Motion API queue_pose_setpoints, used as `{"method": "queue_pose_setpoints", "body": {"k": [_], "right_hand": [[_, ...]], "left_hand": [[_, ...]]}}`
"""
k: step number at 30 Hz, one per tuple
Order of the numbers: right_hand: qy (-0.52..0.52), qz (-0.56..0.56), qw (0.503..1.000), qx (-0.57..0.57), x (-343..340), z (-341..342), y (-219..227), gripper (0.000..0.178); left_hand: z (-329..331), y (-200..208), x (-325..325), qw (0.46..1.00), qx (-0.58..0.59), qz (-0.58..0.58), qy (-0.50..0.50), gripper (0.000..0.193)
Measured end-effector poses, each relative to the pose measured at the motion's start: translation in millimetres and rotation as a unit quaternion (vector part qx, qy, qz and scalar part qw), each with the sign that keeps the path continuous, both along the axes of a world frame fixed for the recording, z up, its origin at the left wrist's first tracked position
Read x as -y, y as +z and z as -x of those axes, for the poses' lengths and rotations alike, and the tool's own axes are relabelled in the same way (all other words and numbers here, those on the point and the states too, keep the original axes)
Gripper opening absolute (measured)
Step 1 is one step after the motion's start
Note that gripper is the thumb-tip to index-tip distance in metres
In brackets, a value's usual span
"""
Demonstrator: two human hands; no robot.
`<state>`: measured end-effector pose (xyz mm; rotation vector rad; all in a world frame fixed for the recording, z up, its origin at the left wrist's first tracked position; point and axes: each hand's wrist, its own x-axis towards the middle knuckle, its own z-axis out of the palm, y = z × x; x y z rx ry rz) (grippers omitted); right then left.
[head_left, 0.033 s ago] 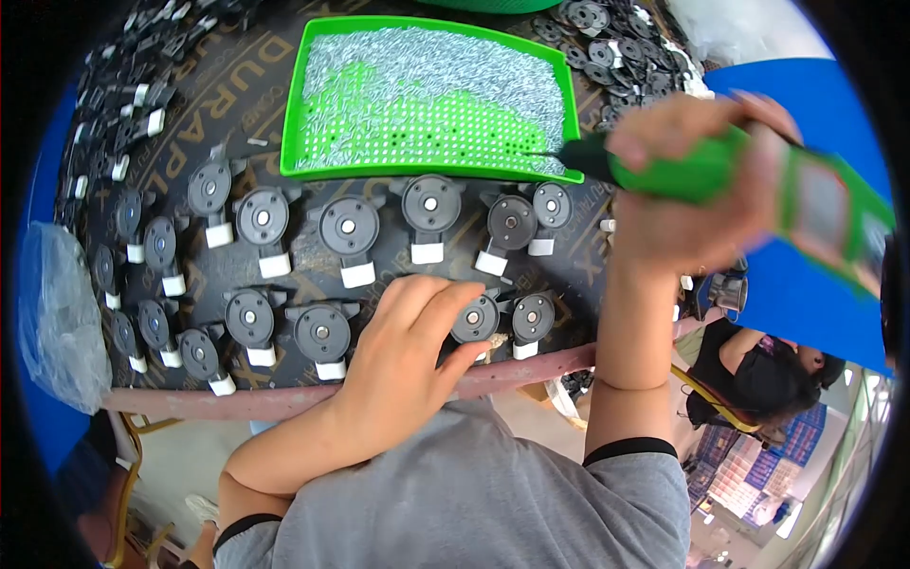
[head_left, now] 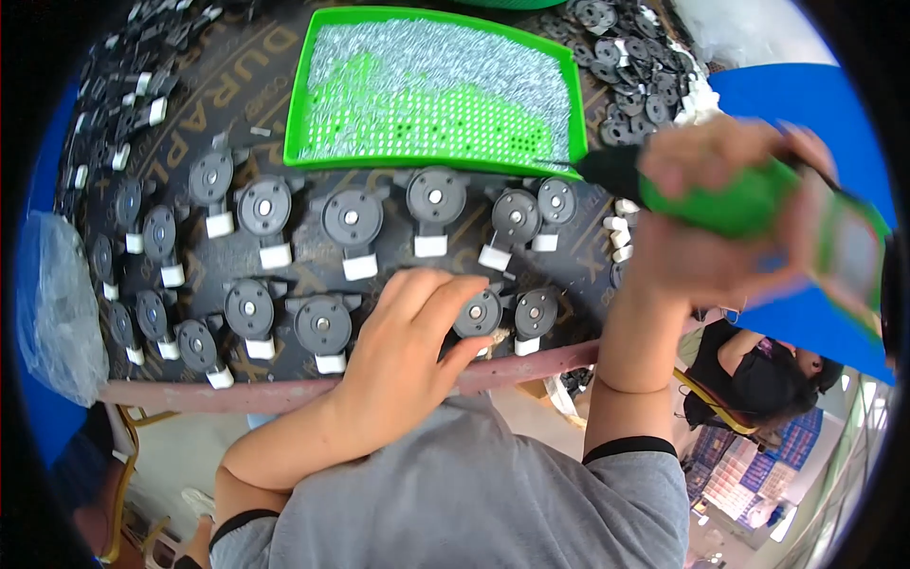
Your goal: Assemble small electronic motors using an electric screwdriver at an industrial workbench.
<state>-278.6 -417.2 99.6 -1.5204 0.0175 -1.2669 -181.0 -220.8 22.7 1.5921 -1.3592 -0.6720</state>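
Observation:
My left hand (head_left: 403,327) is closed around a round dark-grey plastic part (head_left: 479,311) near the table's front edge, thumb at its near side and fingertips at its far side. My right hand (head_left: 725,204), smeared by motion, grips a green electric screwdriver (head_left: 720,201) with a black nose. Its thin bit points left, at the right front corner of a green tray (head_left: 296,104). Many small silvery screws (head_left: 427,57) cover the far part of the tray's dotted bottom. Similar round parts with white tabs (head_left: 352,218) stand in two rough rows around my left hand.
Black plastic pieces (head_left: 133,104) lie heaped at the far left, and dark discs (head_left: 645,81) at the far right. Small white pieces (head_left: 618,237) lie beside my right forearm. Clear plastic bags (head_left: 62,313) hang at the left edge. Another person (head_left: 749,379) sits at the right.
My right hand has moved right and slightly nearer with the screwdriver, drawing its bit from over the tray to the tray's front corner. My left hand stays on the round part.

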Motion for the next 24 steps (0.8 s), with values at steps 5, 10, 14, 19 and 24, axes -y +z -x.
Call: {"method": "queue_pose_setpoints", "body": {"k": [5, 10, 14, 19, 24], "right_hand": [[0.113, 0.062, 0.983, -0.132, -62.2, 33.8, 43.2, 0.044], [0.118, 0.079, 0.981, -0.132, -77.0, 40.2, 10.3, 0.044], [0.131, 0.076, 0.979, -0.137, -71.7, 48.3, 2.7, 0.046], [0.125, 0.082, 0.977, -0.152, -71.9, 46.3, 1.2, 0.045], [0.142, 0.096, 0.974, -0.150, -65.1, 40.7, 1.4, 0.042]], "left_hand": [[-0.7, -2.6, -0.1, 0.999, -0.038, -0.002, -0.002, 0.054], [1.4, -7.9, 0.5, 0.999, -0.038, 0.023, 0.001, 0.053], [3.2, -9.6, 0.6, 0.999, -0.037, 0.035, 0.016, 0.054], [1.7, -7.5, 0.2, 0.999, -0.044, 0.007, 0.011, 0.053], [0.8, -6.4, 1.6, 0.998, -0.056, 0.002, 0.007, 0.054]]}}
